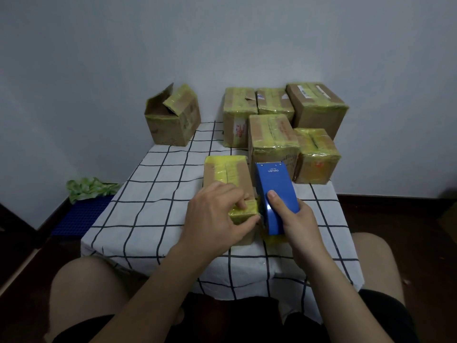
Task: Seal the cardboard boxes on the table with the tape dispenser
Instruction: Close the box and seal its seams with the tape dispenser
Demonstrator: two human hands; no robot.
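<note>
Two hands are working at the front of the surface [153,194]: my left hand [217,215] is gripping the near end of the yellow-taped cardboard box [232,177], my right hand [295,219] is clamping the blue tape dispenser [277,189] just beside its right edge. Five taped boxes [269,134] are sitting behind.

Your small brown cardboard box [230,174], banded in yellow tape, lies flat nearest you, its near end gripped by your left hand [215,216]. Your right hand [296,224] holds the blue tape dispenser [274,184] along its right edge, apparently touching the tape. Five taped boxes [269,134] cluster far right, and one open-flapped box [173,120] stands far left.
</note>
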